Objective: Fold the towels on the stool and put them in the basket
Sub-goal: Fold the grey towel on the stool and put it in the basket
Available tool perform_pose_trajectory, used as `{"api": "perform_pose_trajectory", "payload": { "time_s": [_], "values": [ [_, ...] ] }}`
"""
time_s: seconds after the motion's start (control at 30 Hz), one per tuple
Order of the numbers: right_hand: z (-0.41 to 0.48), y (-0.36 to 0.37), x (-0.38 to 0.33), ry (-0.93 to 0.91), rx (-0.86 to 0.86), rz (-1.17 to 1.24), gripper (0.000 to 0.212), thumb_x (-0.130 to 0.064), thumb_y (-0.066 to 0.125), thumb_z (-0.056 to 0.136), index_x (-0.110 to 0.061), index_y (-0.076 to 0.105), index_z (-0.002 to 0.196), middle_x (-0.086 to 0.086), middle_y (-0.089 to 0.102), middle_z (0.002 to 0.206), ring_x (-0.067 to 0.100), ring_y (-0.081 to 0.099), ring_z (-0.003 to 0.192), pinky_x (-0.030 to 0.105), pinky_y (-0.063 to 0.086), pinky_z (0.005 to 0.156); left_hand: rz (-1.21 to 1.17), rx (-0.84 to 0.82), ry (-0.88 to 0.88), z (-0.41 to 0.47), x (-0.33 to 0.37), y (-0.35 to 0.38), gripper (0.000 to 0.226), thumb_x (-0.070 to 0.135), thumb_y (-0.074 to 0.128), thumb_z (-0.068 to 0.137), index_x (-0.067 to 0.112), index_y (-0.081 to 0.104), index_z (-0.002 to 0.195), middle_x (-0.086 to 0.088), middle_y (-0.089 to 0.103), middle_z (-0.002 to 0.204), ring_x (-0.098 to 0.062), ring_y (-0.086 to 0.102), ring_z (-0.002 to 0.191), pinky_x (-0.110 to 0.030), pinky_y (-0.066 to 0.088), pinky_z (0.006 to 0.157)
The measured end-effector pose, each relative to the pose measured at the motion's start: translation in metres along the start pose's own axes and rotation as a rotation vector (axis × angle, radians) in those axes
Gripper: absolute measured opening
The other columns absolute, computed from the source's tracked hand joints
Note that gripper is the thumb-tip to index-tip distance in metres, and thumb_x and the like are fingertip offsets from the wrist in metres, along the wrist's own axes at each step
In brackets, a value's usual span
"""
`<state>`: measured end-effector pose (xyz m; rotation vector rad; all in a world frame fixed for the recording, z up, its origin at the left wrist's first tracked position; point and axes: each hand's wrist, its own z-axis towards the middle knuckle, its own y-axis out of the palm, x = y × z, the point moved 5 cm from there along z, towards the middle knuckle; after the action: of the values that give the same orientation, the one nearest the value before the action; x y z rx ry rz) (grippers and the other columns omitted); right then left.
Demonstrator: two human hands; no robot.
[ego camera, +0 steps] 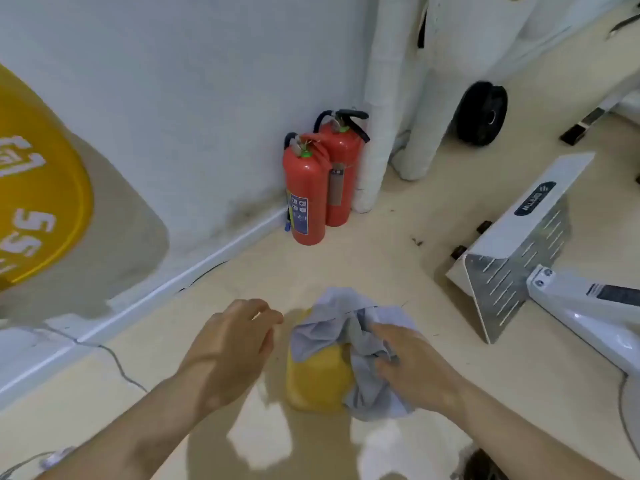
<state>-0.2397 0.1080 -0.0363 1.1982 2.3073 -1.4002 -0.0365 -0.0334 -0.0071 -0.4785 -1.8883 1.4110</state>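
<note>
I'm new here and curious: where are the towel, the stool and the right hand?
towel (pixel 327 325): head view, crumpled upper folds.
stool (pixel 318 375): head view, yellow side.
right hand (pixel 415 372): head view, back of hand.

towels (pixel 349 327) — soft matt cloth | stool (pixel 318 379) — smooth yellow plastic | fire extinguishers (pixel 306 192) — glossy red metal

Pale grey-blue towel (pixel 329 323), yellow stool (pixel 318 375) — red fire extinguishers (pixel 306 192), beige floor (pixel 381 244), white wall (pixel 173 98)
</note>
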Motion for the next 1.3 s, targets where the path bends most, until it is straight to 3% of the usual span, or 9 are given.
{"api": "perform_pose_trajectory", "payload": {
  "time_s": [0.1, 0.2, 0.37, 0.53, 0.77, 0.87, 1.03, 1.17, 1.3],
  "values": [
    [0.068, 0.033, 0.048, -0.002, 0.080, -0.165, 0.039, -0.046, 0.046, 0.087, -0.037, 0.037, 0.125, -0.001, 0.051, 0.122, 0.026, 0.045, 0.118, 0.039, 0.038, 0.101, 0.116, -0.017, 0.068, 0.039, -0.037, 0.058, 0.053, 0.044, 0.023, 0.083, 0.028, 0.066, 0.109, 0.010, 0.064, 0.106, -0.022, 0.062, 0.099, -0.035, 0.051, 0.075],
    [0.114, 0.065, 0.104, 0.117, -0.036, -0.293, 0.103, -0.084, 0.045, 0.062, -0.052, -0.012, 0.143, -0.002, 0.002, 0.158, 0.031, -0.005, 0.146, 0.053, 0.021, 0.113, 0.194, -0.105, 0.030, 0.074, -0.074, 0.109, 0.059, 0.058, 0.020, 0.080, 0.035, 0.056, 0.120, 0.012, 0.058, 0.120, -0.020, 0.056, 0.109, -0.037, 0.049, 0.084],
    [0.144, 0.086, 0.126, -0.037, 0.104, -0.554, 0.109, -0.066, 0.057, 0.067, -0.054, -0.026, 0.136, -0.008, -0.011, 0.158, 0.025, 0.000, 0.145, 0.054, 0.028, 0.104, -0.276, -0.446, -0.177, 0.107, -0.085, 0.209, 0.081, 0.068, 0.054, 0.079, 0.042, 0.014, 0.145, 0.011, 0.036, 0.148, -0.014, 0.050, 0.121, -0.023, 0.045, 0.089],
    [0.162, 0.081, 0.134, -0.139, 0.284, -0.573, 0.113, -0.062, 0.062, 0.055, -0.052, -0.013, 0.140, -0.014, 0.018, 0.151, 0.019, 0.024, 0.136, 0.048, 0.035, 0.098, -0.629, -0.429, -0.037, 0.135, -0.062, 0.258, 0.096, 0.073, 0.077, 0.050, 0.055, 0.029, 0.131, 0.031, 0.051, 0.128, 0.005, 0.053, 0.115, -0.028, 0.046, 0.098],
    [0.127, 0.040, 0.174, -0.054, 0.444, -0.324, 0.075, -0.035, 0.070, 0.067, -0.036, 0.039, 0.135, -0.011, 0.053, 0.126, 0.014, 0.047, 0.112, 0.037, 0.043, 0.090, -0.666, -0.441, 0.024, 0.154, 0.029, 0.268, 0.076, 0.055, 0.070, 0.076, 0.039, 0.026, 0.136, 0.021, 0.046, 0.130, -0.007, 0.053, 0.110, -0.017, 0.046, 0.066],
    [0.106, 0.021, 0.182, 0.010, 0.420, 0.050, 0.025, -0.009, 0.067, 0.074, -0.024, 0.064, 0.094, 0.001, 0.067, 0.084, 0.017, 0.059, 0.074, 0.033, 0.051, 0.064, -0.569, -0.530, 0.048, 0.157, 0.059, 0.267, 0.072, 0.050, 0.067, 0.082, 0.037, 0.024, 0.139, 0.014, 0.046, 0.131, -0.010, 0.053, 0.100, -0.016, 0.041, 0.057],
    [0.104, 0.028, 0.184, 0.060, 0.150, 0.240, 0.017, 0.001, 0.065, 0.071, -0.014, 0.061, 0.078, 0.008, 0.062, 0.071, 0.022, 0.059, 0.069, 0.030, 0.049, 0.061, -0.690, -0.391, 0.137, 0.172, 0.070, 0.247, 0.024, 0.029, 0.072, 0.082, 0.027, 0.065, 0.105, 0.006, 0.071, 0.101, -0.013, 0.066, 0.094, -0.033, 0.056, 0.081],
    [0.103, 0.043, 0.178, 0.051, -0.160, 0.350, 0.048, -0.019, 0.076, 0.064, -0.004, 0.065, 0.108, 0.016, 0.070, 0.110, 0.033, 0.065, 0.104, 0.053, 0.048, 0.097, -1.177, -0.135, -0.124, 0.167, 0.057, 0.228, 0.017, 0.009, 0.060, 0.088, -0.001, 0.070, 0.097, -0.014, 0.073, 0.096, -0.026, 0.067, 0.088, -0.037, 0.052, 0.081],
    [0.093, 0.010, 0.154, -0.058, -0.172, 0.129, 0.069, -0.069, 0.076, 0.051, -0.026, 0.065, 0.104, -0.009, 0.064, 0.104, 0.010, 0.056, 0.094, 0.034, 0.043, 0.086, -1.314, 0.041, -0.250, 0.151, 0.080, 0.187, 0.013, 0.020, 0.065, 0.072, 0.007, 0.064, 0.072, -0.010, 0.062, 0.071, -0.023, 0.056, 0.068, -0.032, 0.043, 0.067]
  ]
}}
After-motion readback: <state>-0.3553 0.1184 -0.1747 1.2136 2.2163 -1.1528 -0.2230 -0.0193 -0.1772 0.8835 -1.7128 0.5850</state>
